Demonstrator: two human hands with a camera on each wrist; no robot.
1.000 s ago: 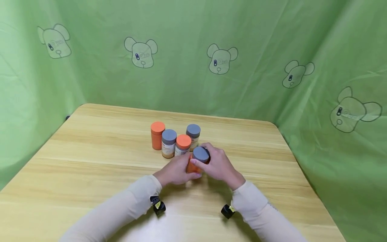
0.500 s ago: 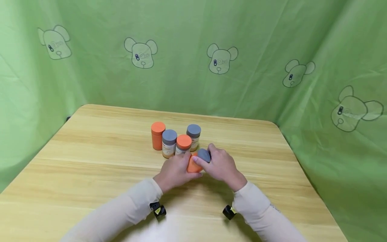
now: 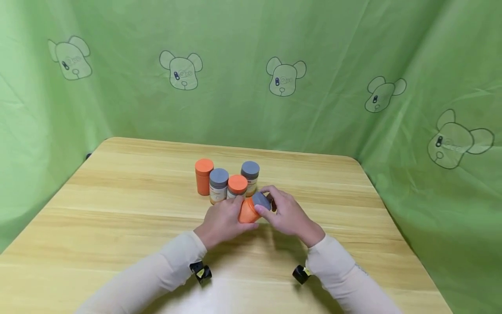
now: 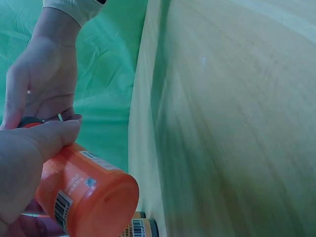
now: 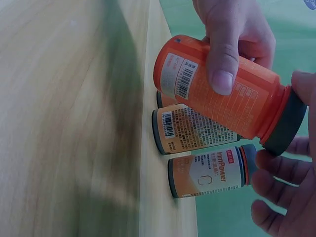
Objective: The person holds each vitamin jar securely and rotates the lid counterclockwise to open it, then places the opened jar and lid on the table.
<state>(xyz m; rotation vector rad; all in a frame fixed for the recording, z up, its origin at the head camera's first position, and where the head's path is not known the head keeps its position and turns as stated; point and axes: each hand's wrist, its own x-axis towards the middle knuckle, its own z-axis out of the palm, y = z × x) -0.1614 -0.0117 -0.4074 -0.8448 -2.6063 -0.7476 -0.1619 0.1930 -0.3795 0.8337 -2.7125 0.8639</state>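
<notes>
Orange supplement bottle (image 3: 248, 213): sits tilted between both hands, base clear of the wood-grain table (image 3: 117, 209), just nearer than the standing bottles. Left hand (image 3: 221, 221) wrapped around the body, thumb pressed on its side; right hand (image 3: 289, 216) pinching the grey cap (image 3: 260, 200) between thumb and fingertips, lower fingers curved loosely. Apparently busy with the cap; cannot tell whether turning or merely steadying it. For good work here, brace the body firmly, hold cap and body on one line, twist from the right wrist, squeeze lightly, and keep knuckles away from the neighbours. Close by, upright: an orange-capped orange bottle (image 3: 203, 179), a front grey-capped bottle (image 3: 218, 192), an orange-capped labelled bottle (image 3: 237, 185) and a rear grey-capped bottle (image 3: 250, 176). Pale tabletop, rounded at the far corners, shadowed under the sleeves (image 3: 172, 257), glaring near the front. Beyond, a creased green curtain (image 3: 235, 117) with bear-head outlines (image 3: 287, 74).
</notes>
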